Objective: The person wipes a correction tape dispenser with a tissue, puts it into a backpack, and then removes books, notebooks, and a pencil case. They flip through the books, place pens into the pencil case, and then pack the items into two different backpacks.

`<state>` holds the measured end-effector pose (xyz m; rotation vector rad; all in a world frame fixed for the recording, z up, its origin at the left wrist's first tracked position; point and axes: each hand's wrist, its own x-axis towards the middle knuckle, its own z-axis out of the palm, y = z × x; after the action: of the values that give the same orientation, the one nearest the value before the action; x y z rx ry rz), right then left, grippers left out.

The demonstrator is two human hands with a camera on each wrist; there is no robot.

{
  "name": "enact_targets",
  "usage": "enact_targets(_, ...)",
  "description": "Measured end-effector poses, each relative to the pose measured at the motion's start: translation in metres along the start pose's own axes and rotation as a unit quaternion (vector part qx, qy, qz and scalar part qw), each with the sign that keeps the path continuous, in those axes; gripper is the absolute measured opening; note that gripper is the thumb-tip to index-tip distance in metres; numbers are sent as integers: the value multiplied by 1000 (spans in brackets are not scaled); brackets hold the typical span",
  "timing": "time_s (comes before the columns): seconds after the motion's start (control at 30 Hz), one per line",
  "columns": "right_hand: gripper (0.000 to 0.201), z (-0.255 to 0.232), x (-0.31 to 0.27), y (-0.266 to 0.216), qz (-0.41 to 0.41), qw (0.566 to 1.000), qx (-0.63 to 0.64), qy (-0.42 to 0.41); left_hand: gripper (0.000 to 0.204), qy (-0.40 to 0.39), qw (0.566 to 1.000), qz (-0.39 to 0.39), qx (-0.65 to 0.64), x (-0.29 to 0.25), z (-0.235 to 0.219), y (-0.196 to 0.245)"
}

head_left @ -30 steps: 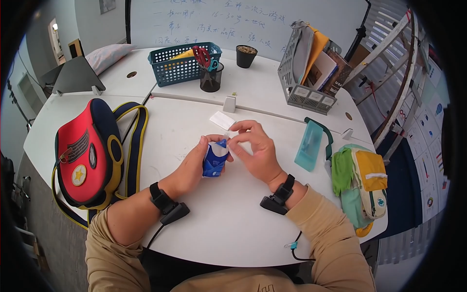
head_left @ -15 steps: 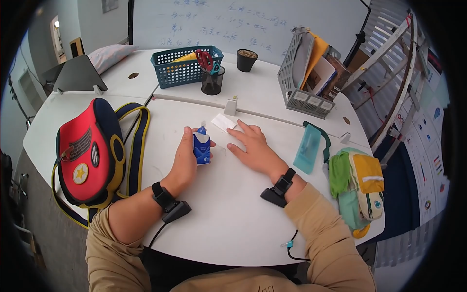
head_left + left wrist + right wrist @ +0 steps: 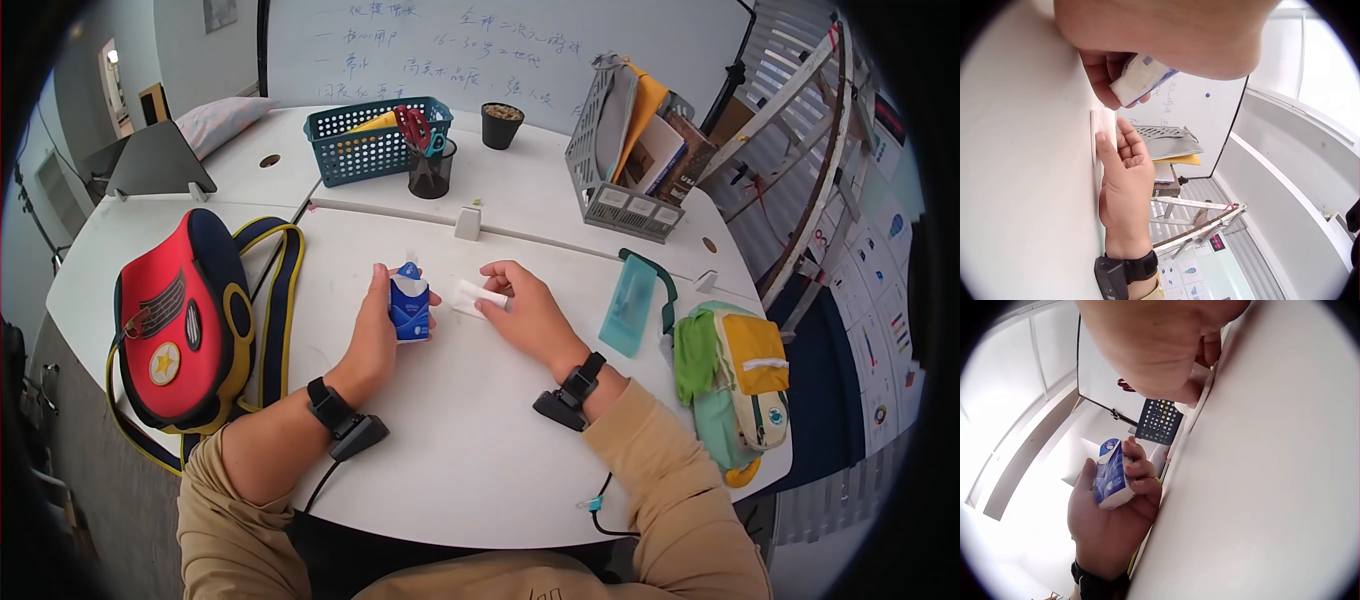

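A blue and white tissue pack (image 3: 409, 310) is upright in my left hand (image 3: 371, 335), the thumb on one side and fingers curled round the other. The right wrist view shows the pack (image 3: 1112, 477) with its top flap raised, gripped by the left hand (image 3: 1113, 531). My right hand (image 3: 535, 318) pinches a folded white tissue (image 3: 470, 297) at its right end, low over the table. In the left wrist view the tissue (image 3: 1104, 125) lies under the thumb of the right hand (image 3: 1127, 187).
A red and navy bag (image 3: 180, 320) lies at the left. Behind stand a teal basket (image 3: 375, 155), a mesh cup with scissors (image 3: 430, 176), a potted plant (image 3: 501, 128) and a grey file holder (image 3: 625, 205). A teal case (image 3: 630, 305) and a colourful small bag (image 3: 735, 385) are at the right.
The left hand has moved away from the right, keeping the pack. The right hand has left the pack and taken hold of the tissue, which has shifted nearer the person.
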<state>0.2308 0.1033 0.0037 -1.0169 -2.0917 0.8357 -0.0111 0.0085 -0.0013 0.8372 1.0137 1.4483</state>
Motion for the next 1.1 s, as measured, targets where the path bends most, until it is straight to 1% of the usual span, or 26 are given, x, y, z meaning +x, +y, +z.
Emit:
enact_targets(0.1, 39, 2, -6, -1, -10, 999, 36, 11, 73, -10, 1000, -2, -4, -1, 1, 2)
enact_targets(0.2, 34, 1, -5, -8, 17, 999, 33, 38, 73, -22, 1000, -5, -8, -3, 2, 4)
enact_targets(0.23, 31, 3, -4, -8, 18, 994, 100, 42, 73, -27, 1000, -7, -10, -3, 2, 5)
enact_targets(0.3, 26, 7, -3, -8, 18, 971, 232, 49, 74, -29, 999, -11, -11, -3, 2, 6)
enact_targets(0.4, 29, 11, 0, -1, -14, 963, 263, 62, 76, -34, 999, -16, -14, -2, 2, 5)
enact_targets(0.5, 38, 9, 2, 0, -8, 944, 326, 48, 78, -58, 998, -24, -15, 0, -1, 2)
enact_targets(0.6, 36, 11, 0, -3, -16, 934, 356, 30, 79, -80, 996, -35, -11, -1, -1, 1)
enact_targets(0.7, 25, 5, -2, -11, 67, 892, 445, -42, 78, -86, 996, -36, -8, -4, 3, 5)
enact_targets(0.8, 20, 6, -5, -20, 104, 854, 502, -84, 74, -80, 996, -39, -17, -5, 4, 5)
enact_targets(0.9, 25, 7, -6, -18, 117, 869, 470, -106, 70, -81, 996, -35, 3, -5, 2, 5)
enact_targets(1.0, 23, 12, -5, -7, 44, 895, 434, -94, 68, -72, 997, -28, 15, -7, 4, 9)
enact_targets(1.1, 37, 10, -5, -6, 39, 917, 393, -54, 68, -67, 997, -27, 10, -7, 3, 10)
